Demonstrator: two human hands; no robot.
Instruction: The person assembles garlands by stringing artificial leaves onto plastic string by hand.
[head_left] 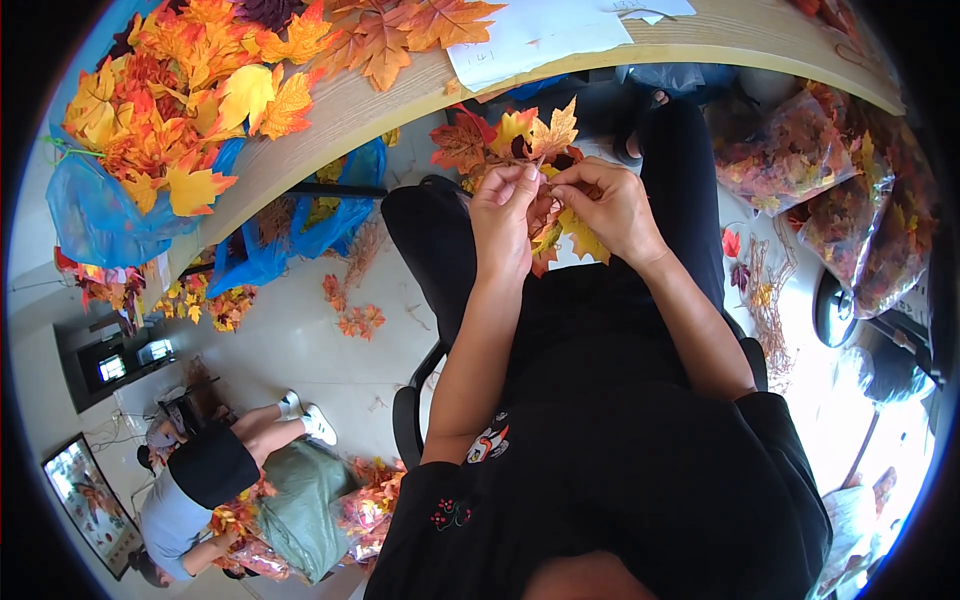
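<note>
Over my lap, my left hand is closed, its thumb and finger pinching the stem of a yellow-orange artificial maple leaf. My right hand is closed beside it, fingertips pinched on a thin brown stem of the same leaf garland. More leaves of the garland, a red-brown leaf beyond my left hand and a yellow leaf below my right fingers, hang around my hands. The exact join between the fingertips is too small to make out.
A curved wooden table lies ahead, with a heap of orange leaves in a blue bag and a paper sheet. Clear bags of leaves stand right. Another person bends over leaf bags at lower left.
</note>
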